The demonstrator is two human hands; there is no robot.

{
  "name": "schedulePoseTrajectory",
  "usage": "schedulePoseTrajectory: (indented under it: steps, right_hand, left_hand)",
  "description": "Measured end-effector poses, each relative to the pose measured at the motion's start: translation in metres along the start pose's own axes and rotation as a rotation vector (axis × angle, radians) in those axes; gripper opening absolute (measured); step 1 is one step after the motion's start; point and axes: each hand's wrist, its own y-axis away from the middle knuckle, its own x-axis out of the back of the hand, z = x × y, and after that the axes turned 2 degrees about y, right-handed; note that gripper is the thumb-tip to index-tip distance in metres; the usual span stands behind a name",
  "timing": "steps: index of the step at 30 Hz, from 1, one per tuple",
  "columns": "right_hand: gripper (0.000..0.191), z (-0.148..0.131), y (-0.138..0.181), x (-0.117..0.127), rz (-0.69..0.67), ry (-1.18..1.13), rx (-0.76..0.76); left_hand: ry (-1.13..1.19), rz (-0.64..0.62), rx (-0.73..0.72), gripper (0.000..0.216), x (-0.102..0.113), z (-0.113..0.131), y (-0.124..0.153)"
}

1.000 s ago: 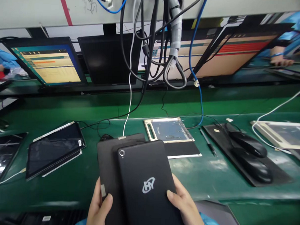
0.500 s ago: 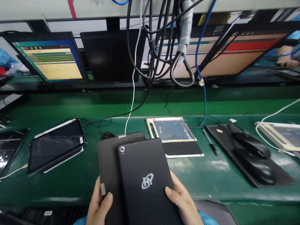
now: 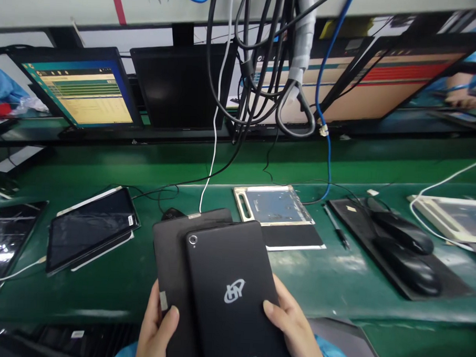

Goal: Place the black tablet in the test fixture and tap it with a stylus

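Two black tablets point(image 3: 233, 294), stacked back side up, are gripped by the left hand point(image 3: 156, 327) and right hand point(image 3: 294, 328) above the desk point(image 3: 328, 282) front edge; neither is put down yet.

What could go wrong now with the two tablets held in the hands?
1. The top tablet lies loose and offset on the lower tablet; the left hand and right hand grip only near edges, so it might slide off.
2. A white cable appears to reach the lower tablet's far edge; pulling back could strain it.
3. The backs touch, so rubbing may scratch them.
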Motion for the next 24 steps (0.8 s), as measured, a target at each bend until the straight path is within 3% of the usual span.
schedulePoseTrajectory:
  steps: [6, 19, 24]
  right_hand:
    - [0.053, 0.0015, 0.0007, -0.0013, 0.015, 0.000, 0.017]
    - [0.060, -0.0001, 0.0003, -0.0017, 0.010, 0.034, 0.020]
    - [0.055, -0.0002, -0.0007, -0.0036, 0.011, -0.004, 0.012]
  left_hand:
    - [0.023, 0.001, 0.014, 0.101, -0.0005, 0.0006, 0.0010]
    - [0.012, 0.020, -0.033, 0.084, 0.0049, -0.0048, -0.0010]
    - [0.023, 0.041, -0.036, 0.083, 0.0069, -0.0075, -0.0020]
